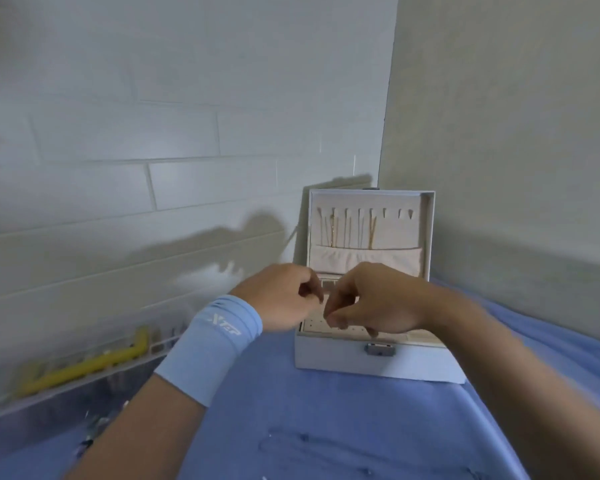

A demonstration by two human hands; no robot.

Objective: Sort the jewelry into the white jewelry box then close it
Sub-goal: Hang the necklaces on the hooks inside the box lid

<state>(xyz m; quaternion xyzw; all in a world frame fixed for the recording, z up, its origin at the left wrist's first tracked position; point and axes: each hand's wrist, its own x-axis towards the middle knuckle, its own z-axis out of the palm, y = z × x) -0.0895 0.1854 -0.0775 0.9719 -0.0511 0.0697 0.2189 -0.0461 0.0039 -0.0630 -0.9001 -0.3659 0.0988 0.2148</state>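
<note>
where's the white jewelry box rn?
Head view, right of centre: the white jewelry box sits on the blue cloth in the wall corner, lid up, left hand and right hand over its tray.

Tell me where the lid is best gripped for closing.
Grip the lid by its top edge, near the middle, reaching over from the front. It stands upright with the wall close behind, so that free edge, farthest from the base, probably swings it down most easily.
</note>
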